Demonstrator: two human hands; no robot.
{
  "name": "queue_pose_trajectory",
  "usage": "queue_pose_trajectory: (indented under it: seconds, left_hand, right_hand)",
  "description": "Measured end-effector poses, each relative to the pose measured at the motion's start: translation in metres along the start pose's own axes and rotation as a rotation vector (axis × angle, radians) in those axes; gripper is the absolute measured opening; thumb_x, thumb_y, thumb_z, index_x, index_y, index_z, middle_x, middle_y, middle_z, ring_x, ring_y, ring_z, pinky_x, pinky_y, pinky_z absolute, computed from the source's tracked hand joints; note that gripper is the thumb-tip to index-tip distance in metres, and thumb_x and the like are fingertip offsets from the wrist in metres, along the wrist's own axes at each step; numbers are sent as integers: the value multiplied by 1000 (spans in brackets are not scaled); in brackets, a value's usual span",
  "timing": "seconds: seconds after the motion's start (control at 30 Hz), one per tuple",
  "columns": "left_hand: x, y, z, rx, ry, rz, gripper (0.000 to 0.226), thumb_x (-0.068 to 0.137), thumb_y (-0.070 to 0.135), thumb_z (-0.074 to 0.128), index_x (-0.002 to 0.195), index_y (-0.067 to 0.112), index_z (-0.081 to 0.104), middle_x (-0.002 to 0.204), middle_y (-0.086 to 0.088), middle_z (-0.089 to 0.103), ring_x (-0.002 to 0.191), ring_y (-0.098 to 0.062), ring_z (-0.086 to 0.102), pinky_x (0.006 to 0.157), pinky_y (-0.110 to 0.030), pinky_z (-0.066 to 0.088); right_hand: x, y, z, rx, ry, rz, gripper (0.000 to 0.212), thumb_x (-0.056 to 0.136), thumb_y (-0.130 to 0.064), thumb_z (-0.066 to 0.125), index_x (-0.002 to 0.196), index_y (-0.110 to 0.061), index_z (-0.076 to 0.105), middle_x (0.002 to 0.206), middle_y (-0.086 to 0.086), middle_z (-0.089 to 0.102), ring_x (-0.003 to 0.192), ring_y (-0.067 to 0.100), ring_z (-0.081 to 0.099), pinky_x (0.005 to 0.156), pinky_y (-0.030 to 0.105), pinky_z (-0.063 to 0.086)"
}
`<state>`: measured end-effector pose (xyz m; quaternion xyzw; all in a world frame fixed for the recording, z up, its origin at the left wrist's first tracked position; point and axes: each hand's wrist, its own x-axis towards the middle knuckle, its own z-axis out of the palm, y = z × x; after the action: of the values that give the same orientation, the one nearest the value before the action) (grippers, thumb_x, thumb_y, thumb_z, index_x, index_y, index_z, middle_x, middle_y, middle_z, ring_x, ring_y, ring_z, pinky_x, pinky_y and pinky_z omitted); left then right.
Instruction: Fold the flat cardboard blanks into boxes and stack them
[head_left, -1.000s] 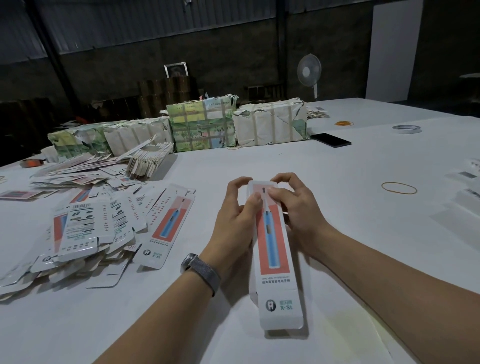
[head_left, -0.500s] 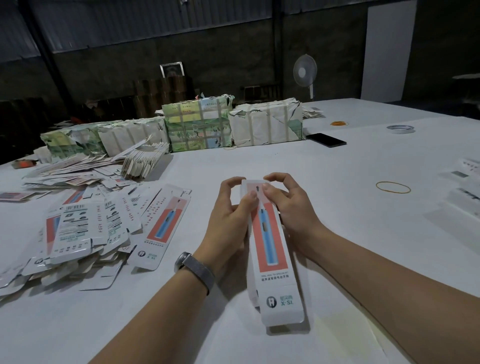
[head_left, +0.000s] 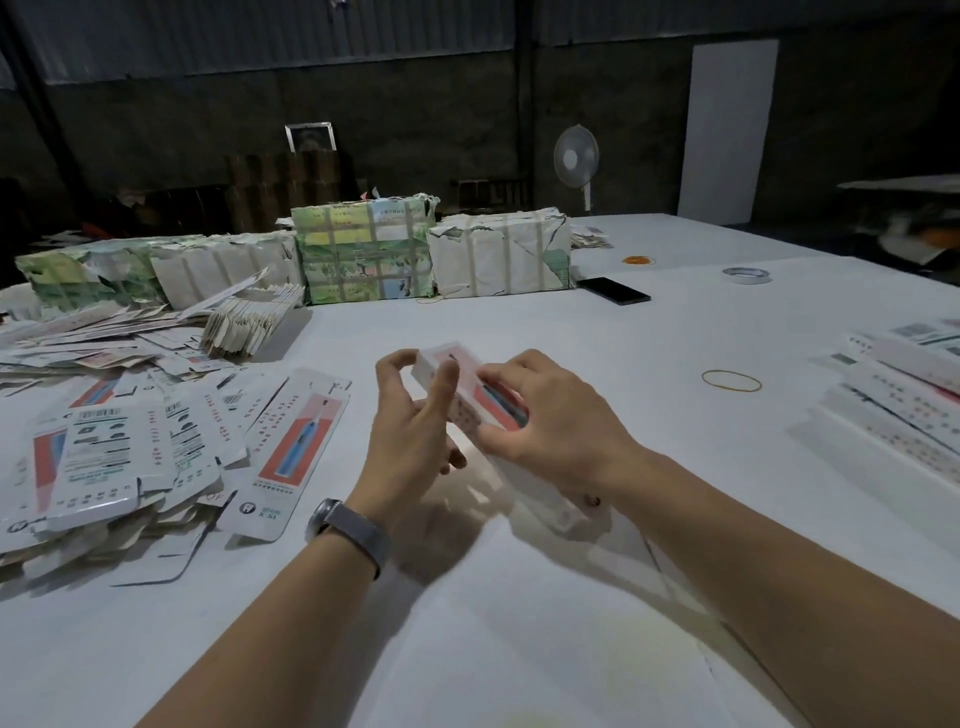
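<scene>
The folded box (head_left: 470, 392) is held above the white tabletop (head_left: 519, 649), slanting from its far end near the left hand (head_left: 410, 441) down toward the right wrist. The right hand (head_left: 545, 431) grips it from the right side, fingers curled over the red printed face – the box's near end is hidden under that hand. The left hand's grip is loose: fingers straight or relaxed, touching the box's left edge. Flat blanks (head_left: 130, 457) lie heaped on the left; finished boxes (head_left: 893, 410) lie at the right edge
</scene>
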<state>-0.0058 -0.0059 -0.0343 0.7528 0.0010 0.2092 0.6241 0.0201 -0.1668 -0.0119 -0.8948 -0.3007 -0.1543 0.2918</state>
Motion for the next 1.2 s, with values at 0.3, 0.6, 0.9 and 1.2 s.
queue_pose_trajectory:
  seconds: [0.3, 0.6, 0.9, 1.2]
  left_hand:
    - [3, -10, 7, 44, -169, 40, 48, 77, 84, 40, 114, 56, 44, 78, -2, 74, 53, -30, 64, 48, -39, 51]
    - [2, -18, 7, 86, -199, 38, 33, 86, 71, 49, 114, 54, 55, 72, -5, 71, 49, -28, 63, 43, -36, 48]
    - [1, -19, 6, 141, -203, 27, 17, 102, 44, 49, 108, 44, 64, 70, -5, 70, 46, -20, 61, 41, -31, 49]
    - [-5, -13, 5, 305, -227, 68, 16, 100, 32, 55, 91, 39, 67, 67, 1, 70, 48, -16, 63, 46, -28, 51]
  right_hand:
    - [-81, 70, -121, -430, 17, 345, 48, 79, -51, 49, 122, -35, 62, 116, -10, 68, 96, 19, 61, 78, 34, 51]
    - [-127, 137, -250, -751, 289, 630, 43, 82, -55, 55, 123, -44, 59, 112, -10, 67, 88, 13, 48, 67, 32, 40]
    - [-101, 153, -250, -1022, 59, 762, 41, 93, -47, 50, 129, -31, 59, 124, 2, 61, 119, 28, 47, 89, 42, 45]
    - [-30, 49, -107, -377, 1, 295, 29, 93, -40, 52, 118, -31, 65, 119, -9, 65, 115, 17, 51, 93, 37, 46]
